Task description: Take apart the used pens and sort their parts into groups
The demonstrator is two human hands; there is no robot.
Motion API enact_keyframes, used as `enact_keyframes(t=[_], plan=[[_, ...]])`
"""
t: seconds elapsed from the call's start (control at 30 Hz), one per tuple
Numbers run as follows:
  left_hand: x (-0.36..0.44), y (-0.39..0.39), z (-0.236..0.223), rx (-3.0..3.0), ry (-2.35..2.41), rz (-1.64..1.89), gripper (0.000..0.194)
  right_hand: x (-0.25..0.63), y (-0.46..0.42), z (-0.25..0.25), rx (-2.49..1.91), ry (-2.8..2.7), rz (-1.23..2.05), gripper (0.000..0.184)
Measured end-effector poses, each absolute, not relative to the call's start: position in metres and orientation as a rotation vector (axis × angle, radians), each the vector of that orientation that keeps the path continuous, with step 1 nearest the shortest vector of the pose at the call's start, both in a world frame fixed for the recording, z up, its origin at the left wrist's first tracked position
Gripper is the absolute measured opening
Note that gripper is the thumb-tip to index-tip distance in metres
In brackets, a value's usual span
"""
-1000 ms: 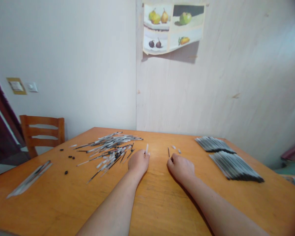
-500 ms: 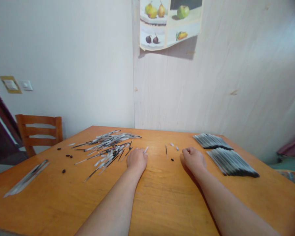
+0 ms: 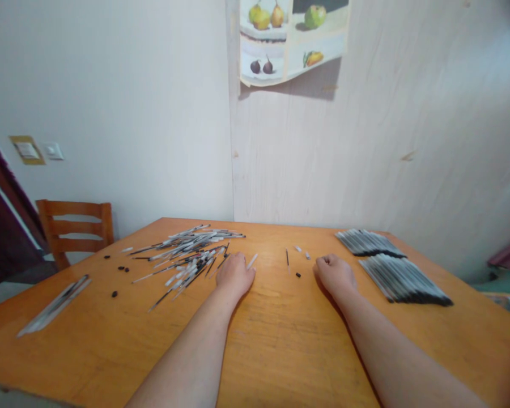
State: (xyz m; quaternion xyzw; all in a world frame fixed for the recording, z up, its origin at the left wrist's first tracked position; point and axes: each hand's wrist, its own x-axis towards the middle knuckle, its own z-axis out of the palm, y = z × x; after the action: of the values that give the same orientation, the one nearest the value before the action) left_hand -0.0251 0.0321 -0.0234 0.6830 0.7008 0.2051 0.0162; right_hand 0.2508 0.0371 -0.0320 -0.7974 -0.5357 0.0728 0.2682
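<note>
My left hand (image 3: 236, 275) is closed beside the loose pile of pen parts (image 3: 187, 249), its back toward me. A short whitish translucent tube (image 3: 252, 261), perhaps a pen barrel, sticks out past its fingers. My right hand (image 3: 334, 273) is curled up on the table to the right, and whatever its fingers hold is hidden. Between the hands lie a thin dark pen refill (image 3: 287, 258), a black cap-like piece (image 3: 298, 275) and two small whitish pieces, one of them a small translucent piece (image 3: 307, 255) nearest my right hand.
Two neat rows of pens, a back row (image 3: 369, 243) and a front row (image 3: 403, 280), lie on the right of the wooden table (image 3: 263, 351). A long clear packet (image 3: 55, 306) and several black bits (image 3: 114, 294) are on the left. Behind stands a wooden chair (image 3: 76, 226).
More of the whitish tube shows beyond my left fingers, and that hand has turned slightly. My right hand stays nearly where it was. The view has shifted a little.
</note>
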Motion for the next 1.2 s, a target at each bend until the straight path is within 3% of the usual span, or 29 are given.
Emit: enact_keyframes(t=[0.27, 0.57, 0.9, 1.2], plan=[[-0.030, 0.027, -0.016, 2.070, 2.214, 0.442, 0.018, 0.251, 0.041, -0.035, -2.158, -1.451, 0.218, 0.035], [-0.022, 0.037, -0.027, 2.197, 2.185, 0.602, 0.010, 0.249, 0.041, -0.033, -2.177, -1.431, 0.272, 0.034], [-0.023, 0.043, -0.033, 2.208, 2.156, 0.687, 0.012, 0.249, 0.040, -0.032, -2.184, -1.423, 0.279, 0.034], [-0.025, 0.040, -0.030, 2.157, 2.159, 0.755, 0.024, 0.249, 0.038, -0.031, -2.171, -1.449, 0.263, 0.036]])
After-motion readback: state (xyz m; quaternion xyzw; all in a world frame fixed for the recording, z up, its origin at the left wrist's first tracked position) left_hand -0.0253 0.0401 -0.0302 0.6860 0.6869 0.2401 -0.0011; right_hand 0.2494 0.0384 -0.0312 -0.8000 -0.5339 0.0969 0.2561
